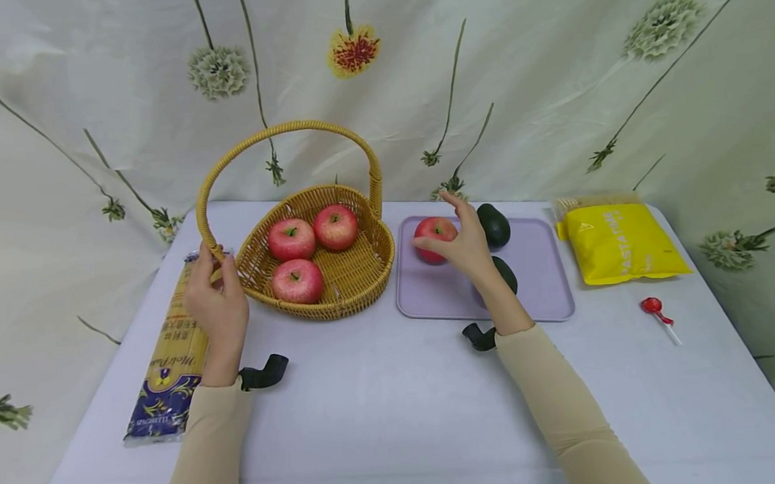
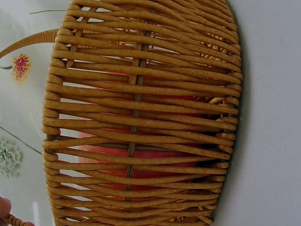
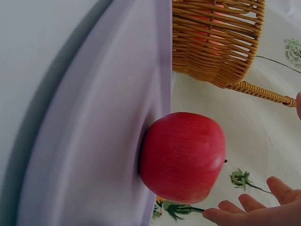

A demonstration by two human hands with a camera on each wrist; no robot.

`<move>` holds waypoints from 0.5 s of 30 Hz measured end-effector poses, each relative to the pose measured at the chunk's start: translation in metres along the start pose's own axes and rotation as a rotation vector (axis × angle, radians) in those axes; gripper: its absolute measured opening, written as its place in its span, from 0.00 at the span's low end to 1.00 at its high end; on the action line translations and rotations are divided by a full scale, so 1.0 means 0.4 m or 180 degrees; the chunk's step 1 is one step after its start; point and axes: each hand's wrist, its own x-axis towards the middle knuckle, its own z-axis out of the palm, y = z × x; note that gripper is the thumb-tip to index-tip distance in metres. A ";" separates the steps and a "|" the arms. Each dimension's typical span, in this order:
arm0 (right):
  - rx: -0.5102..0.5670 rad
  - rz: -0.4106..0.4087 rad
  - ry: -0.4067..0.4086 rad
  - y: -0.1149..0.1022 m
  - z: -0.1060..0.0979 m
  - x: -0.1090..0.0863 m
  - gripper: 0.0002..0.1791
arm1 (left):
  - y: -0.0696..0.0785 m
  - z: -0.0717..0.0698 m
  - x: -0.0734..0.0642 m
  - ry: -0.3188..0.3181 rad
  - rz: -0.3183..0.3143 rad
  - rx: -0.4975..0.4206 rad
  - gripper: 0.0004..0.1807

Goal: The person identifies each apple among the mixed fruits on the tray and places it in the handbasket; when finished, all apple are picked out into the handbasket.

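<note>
My left hand [image 1: 218,302] pinches the left side of the arched handle [image 1: 289,126] of a wicker basket [image 1: 364,302]. Three red apples [image 1: 297,281] lie inside it, partly visible through the weave in the left wrist view. At the right, my right hand [image 1: 469,246] reaches over a lilac tray [image 1: 430,298] with thumb and fingers spread around a red apple [image 1: 436,228]. In the right wrist view this apple [image 3: 183,157] rests on the tray, and the visible fingers [image 3: 254,212] are apart from it. Two dark green avocados [image 1: 494,225] sit on the tray, one partly hidden by my right wrist.
A long spaghetti packet [image 1: 169,348] lies left of the basket, partly under my left arm. Right of the tray are a yellow pasta bag [image 1: 624,244] and a red lollipop [image 1: 652,305]. A flower-patterned cloth [image 1: 517,82] hangs behind the white table [image 1: 383,417].
</note>
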 end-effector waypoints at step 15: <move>0.0142 0.0432 -0.0077 0.045 0.016 0.013 0.58 | 0.002 0.000 0.001 0.0018 0.0026 0.0043 0.23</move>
